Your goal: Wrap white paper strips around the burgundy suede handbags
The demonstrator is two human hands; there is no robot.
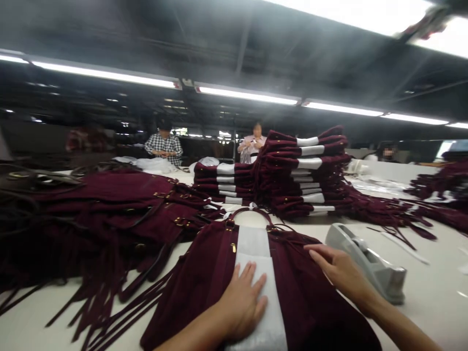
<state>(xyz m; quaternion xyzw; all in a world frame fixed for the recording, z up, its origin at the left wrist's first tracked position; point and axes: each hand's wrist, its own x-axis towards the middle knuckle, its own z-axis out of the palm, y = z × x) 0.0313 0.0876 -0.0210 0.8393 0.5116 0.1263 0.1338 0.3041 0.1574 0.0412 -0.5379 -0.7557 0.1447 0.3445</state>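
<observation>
A burgundy handbag (208,263) lies on the table in front of me, its looped handle at the far end. A white wrap band (255,242) runs down its middle. My left hand (243,297) rests on this band, fingers spread flat. On the bag's upper right side, my right hand (338,268) touches the fabric near a thin strap, its fingers stretched out and nothing visible in them. A small gold zipper pull (233,247) shows left of the band.
A grey tape dispenser (365,263) stands right of my right hand. Behind the bag rises a tall stack of banded burgundy bags (281,168). More burgundy bags with trailing straps (120,200) are piled at left. Several people work across the table, one in a checked shirt (164,146).
</observation>
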